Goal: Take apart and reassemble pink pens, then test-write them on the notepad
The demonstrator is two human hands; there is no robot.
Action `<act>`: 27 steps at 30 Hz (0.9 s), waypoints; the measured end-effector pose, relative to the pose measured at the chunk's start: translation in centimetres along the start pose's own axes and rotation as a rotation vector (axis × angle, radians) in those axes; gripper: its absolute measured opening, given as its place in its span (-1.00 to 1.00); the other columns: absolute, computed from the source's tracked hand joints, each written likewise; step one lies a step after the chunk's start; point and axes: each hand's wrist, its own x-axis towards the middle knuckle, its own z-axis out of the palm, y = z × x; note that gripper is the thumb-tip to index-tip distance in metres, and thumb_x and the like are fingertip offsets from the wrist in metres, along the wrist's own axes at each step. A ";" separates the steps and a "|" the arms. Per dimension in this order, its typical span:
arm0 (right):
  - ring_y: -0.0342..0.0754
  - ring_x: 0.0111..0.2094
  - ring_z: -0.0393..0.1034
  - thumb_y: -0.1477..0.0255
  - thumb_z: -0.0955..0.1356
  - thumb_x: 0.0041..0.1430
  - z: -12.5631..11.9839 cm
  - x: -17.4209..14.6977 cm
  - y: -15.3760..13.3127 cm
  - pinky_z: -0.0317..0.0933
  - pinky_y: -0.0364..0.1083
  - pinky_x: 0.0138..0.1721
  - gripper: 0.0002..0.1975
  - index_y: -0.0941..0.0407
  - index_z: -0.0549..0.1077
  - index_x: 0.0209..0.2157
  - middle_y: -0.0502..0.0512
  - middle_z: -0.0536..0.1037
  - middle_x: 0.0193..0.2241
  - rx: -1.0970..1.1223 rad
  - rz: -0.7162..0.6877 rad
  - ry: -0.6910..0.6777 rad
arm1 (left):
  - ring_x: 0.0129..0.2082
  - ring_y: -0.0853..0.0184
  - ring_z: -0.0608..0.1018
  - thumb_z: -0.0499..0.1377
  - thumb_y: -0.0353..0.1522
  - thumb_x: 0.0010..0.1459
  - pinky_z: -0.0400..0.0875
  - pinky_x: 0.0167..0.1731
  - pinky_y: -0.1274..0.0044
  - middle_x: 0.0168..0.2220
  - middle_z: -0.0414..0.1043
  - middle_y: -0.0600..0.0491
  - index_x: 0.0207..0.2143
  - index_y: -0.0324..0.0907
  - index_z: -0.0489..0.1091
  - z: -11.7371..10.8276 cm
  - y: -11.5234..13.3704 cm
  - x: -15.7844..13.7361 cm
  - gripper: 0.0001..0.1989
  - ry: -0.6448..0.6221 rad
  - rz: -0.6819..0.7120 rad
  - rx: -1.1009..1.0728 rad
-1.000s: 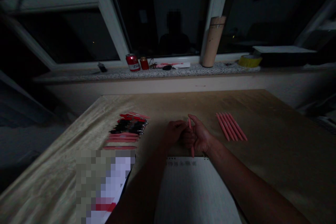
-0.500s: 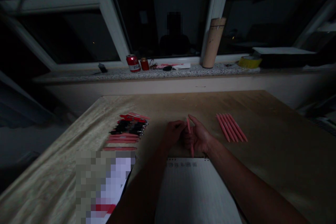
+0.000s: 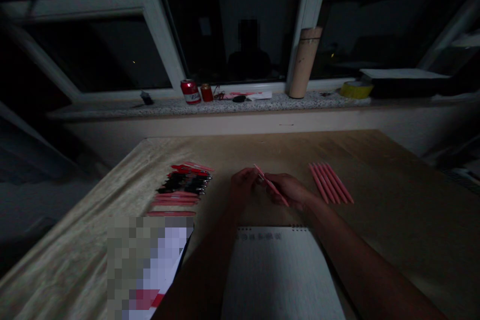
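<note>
A slim pink pen (image 3: 276, 190) slants between my hands above the table, its upper tip pointing away to the left. My right hand (image 3: 290, 189) is closed around its middle, thumb along the barrel. The fingers of my left hand (image 3: 243, 182) are pinched at the pen's upper end; their exact grip is dim. Below them lies a spiral notebook (image 3: 279, 275) with faint writing along its top line. To the right, several pink pens (image 3: 330, 183) lie side by side. On the left are rows of pink pens (image 3: 174, 200), black pens (image 3: 183, 182) and red pens (image 3: 189, 168).
A cloth covers the table (image 3: 393, 240). At lower left is a partly blurred white and red item (image 3: 174, 250). The windowsill (image 3: 165, 106) holds a red can (image 3: 190, 92), a smaller red container (image 3: 206, 92), a tall cylinder (image 3: 305, 64) and a yellow tape roll (image 3: 355, 90).
The pen has tilted from nearly upright to a slant, its top swinging left. My right hand has turned over, its thumb now lying along the pen. My left hand has shifted slightly.
</note>
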 end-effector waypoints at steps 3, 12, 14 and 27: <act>-0.28 -0.82 0.03 0.23 0.34 0.08 -0.2 -0.2 -0.1 -0.17 -0.24 -0.79 -0.70 0.20 0.42 -0.50 -0.08 0.29 -0.78 -0.112 -0.093 0.006 | -0.55 0.45 0.37 0.17 -0.09 0.01 0.22 -0.52 0.61 -0.56 0.40 0.05 -0.47 -0.28 0.43 0.0 0.0 0.0 -0.62 -0.011 -0.008 -0.008; -0.28 -0.69 0.17 0.26 0.43 -0.02 -0.4 0.1 -0.2 -0.05 -0.23 -0.67 -0.72 0.22 0.48 -0.53 -0.01 0.45 -0.65 -0.159 -0.253 0.134 | -0.59 0.50 0.32 0.17 -0.14 0.04 0.19 -0.56 0.64 -0.57 0.38 0.11 -0.42 -0.26 0.43 0.0 -0.1 0.0 -0.68 0.007 -0.014 0.014; -0.28 -0.66 0.18 0.28 0.45 -0.07 -0.6 0.3 -0.2 -0.01 -0.24 -0.65 -0.74 0.22 0.49 -0.51 -0.03 0.44 -0.63 -0.073 -0.304 0.204 | -0.58 0.51 0.33 0.19 -0.15 0.02 0.20 -0.54 0.64 -0.56 0.39 0.10 -0.43 -0.26 0.42 0.1 -0.1 -0.1 -0.69 -0.007 -0.024 0.028; -0.14 -0.51 0.40 0.44 0.55 -0.33 -2.5 0.4 -0.9 0.31 -0.15 -0.46 -0.63 0.15 0.44 -0.41 0.01 0.53 -0.53 0.026 -0.453 0.357 | -0.56 0.47 0.41 0.25 -0.21 -0.04 0.29 -0.51 0.62 -0.52 0.45 0.07 -0.33 -0.28 0.45 -1.3 -0.9 0.9 -0.69 -0.038 0.004 0.049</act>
